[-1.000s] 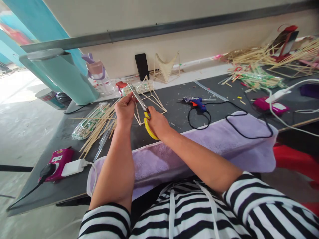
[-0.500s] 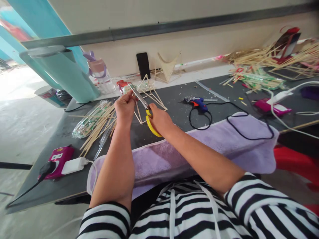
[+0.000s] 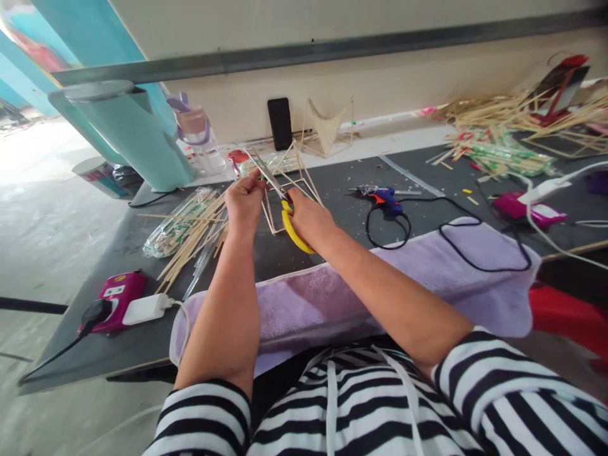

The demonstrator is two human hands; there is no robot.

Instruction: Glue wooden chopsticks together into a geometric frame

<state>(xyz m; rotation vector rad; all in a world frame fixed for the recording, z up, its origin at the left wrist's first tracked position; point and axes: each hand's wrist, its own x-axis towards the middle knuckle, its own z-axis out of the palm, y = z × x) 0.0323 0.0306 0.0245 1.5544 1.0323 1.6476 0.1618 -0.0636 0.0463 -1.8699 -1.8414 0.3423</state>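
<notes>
Yellow-handled scissors [image 3: 295, 233] are gripped in my right hand [image 3: 308, 215], their blades slightly apart and pointing up and to the left. Beside the blades, my left hand [image 3: 244, 197] is closed in a pinch near a thin-stick frame [image 3: 273, 221]; what its fingertips hold is too small to make out. The stick frame stands on the dark table [image 3: 342, 183] just beyond both hands and is partly hidden by them. Left of my left hand lie loose wooden sticks [image 3: 192, 244] and a clear plastic packet [image 3: 175, 229] of sticks.
A blue glue gun [image 3: 384, 200] with a looped black cord lies to the right. Behind stand a phone [image 3: 280, 124] and another stick model [image 3: 327, 130]. A purple cloth [image 3: 323, 301] covers the front edge. A magenta power socket [image 3: 114, 297] sits at left, stick piles at far right.
The scissor blades have opened a little. The whole view has shifted slightly, with the table's contents appearing further right. My hands remain close together.
</notes>
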